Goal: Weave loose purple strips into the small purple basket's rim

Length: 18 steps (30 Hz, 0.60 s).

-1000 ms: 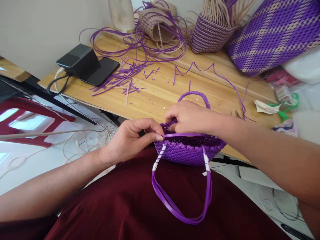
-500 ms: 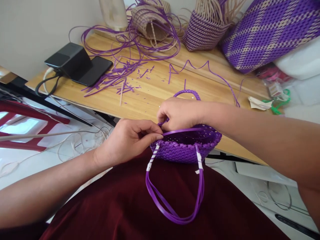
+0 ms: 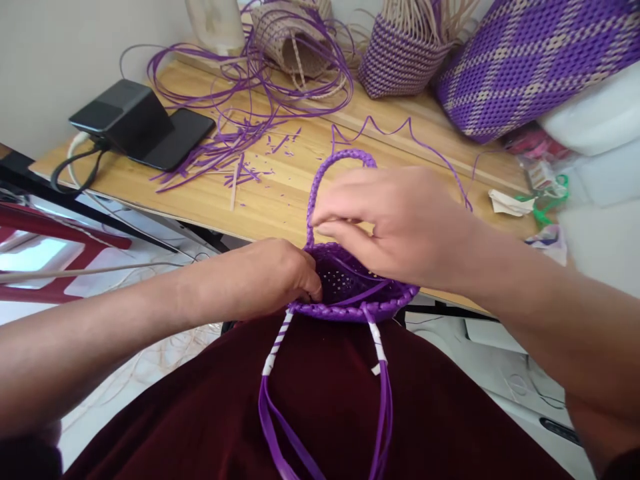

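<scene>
A small purple woven basket (image 3: 345, 311) rests at my lap, its mouth facing up toward me. My left hand (image 3: 285, 273) is closed at the basket's left side, its fingertips tucked inside the rim. Above the opening, my right hand (image 3: 400, 223) is blurred, with thumb and forefinger pinched together beside the finished braided handle (image 3: 313, 193); whatever they hold is hard to make out. A loose purple strip (image 3: 367, 291) crosses the inside. On the near side hangs a handle of bare purple strips (image 3: 387, 413), its two bases wrapped in white tape (image 3: 377, 340).
The wooden table (image 3: 280, 220) carries strip offcuts (image 3: 235, 150), a coil of purple strip (image 3: 200, 100) and a black charging stand (image 3: 125, 120). Behind are a half-woven basket (image 3: 400, 60) and a large purple plaid basket (image 3: 540, 60). Green-handled scissors (image 3: 560, 193) lie at the right.
My right hand has come up out of the basket's mouth toward the braided handle. My left hand has moved from the strip at the rim to inside the left edge; the basket has tilted.
</scene>
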### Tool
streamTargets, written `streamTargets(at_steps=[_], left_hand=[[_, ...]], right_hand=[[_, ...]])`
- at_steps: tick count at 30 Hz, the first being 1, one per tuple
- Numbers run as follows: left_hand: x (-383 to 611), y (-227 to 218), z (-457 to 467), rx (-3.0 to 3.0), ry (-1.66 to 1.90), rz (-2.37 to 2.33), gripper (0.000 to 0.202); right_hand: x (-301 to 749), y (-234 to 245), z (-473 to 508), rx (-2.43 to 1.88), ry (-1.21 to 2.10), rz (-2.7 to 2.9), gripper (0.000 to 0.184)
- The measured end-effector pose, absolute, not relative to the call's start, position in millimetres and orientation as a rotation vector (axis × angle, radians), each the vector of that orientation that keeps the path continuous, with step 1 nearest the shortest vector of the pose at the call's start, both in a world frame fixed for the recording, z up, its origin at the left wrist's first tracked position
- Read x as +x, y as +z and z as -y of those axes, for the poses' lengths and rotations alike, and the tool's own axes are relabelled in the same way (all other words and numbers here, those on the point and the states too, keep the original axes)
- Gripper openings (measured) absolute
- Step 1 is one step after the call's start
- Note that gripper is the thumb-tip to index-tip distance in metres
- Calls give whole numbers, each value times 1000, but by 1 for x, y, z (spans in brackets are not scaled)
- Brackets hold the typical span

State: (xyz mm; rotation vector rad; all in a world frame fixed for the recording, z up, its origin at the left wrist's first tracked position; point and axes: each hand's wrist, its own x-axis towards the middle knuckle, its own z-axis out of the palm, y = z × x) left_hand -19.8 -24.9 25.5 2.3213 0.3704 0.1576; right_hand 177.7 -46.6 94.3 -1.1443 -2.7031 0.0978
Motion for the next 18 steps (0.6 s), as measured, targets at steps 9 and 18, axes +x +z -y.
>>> streamTargets(at_steps=[9,18], left_hand=[[-11,21,32,2002,113,-436,51],[3,21,28,2195,-4,-329,53]], right_hand=[[230,89,146,-1126,-254,2542,22],[229,52,176,-1274,-525,2348,29]])
